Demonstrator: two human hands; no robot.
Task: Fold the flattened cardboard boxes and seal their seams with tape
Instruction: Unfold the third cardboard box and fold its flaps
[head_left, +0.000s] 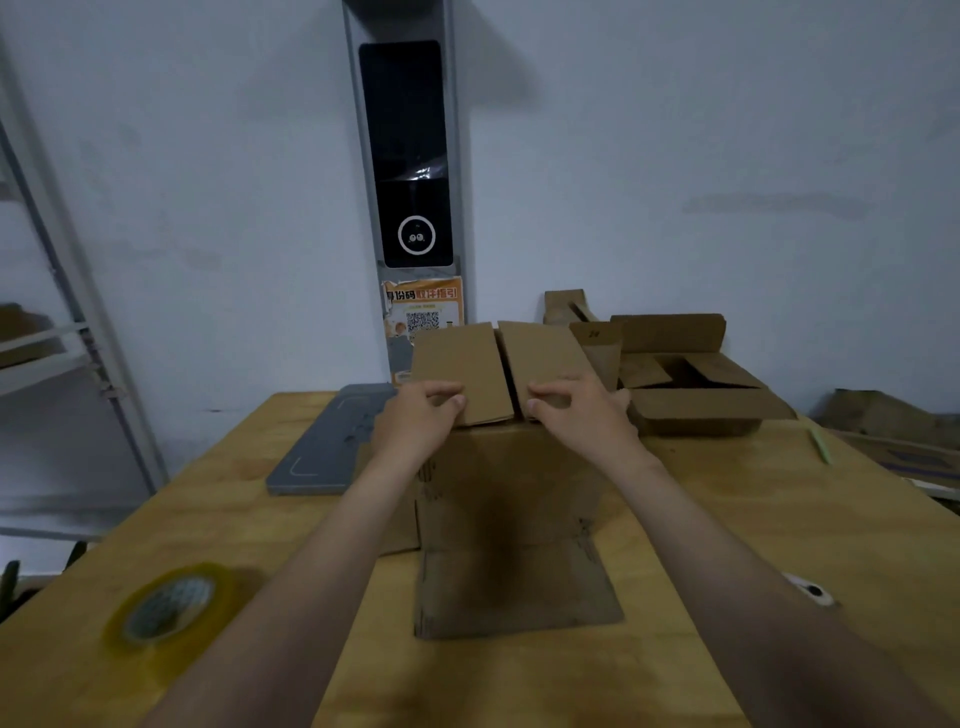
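Both hands, left and right, pinch the flaps atop the box mid-table; let go for the tape, lying nearer left of the box, and they'll likely spring open.

Cardboard box mid-table, tape roll near-left, open boxes behind right
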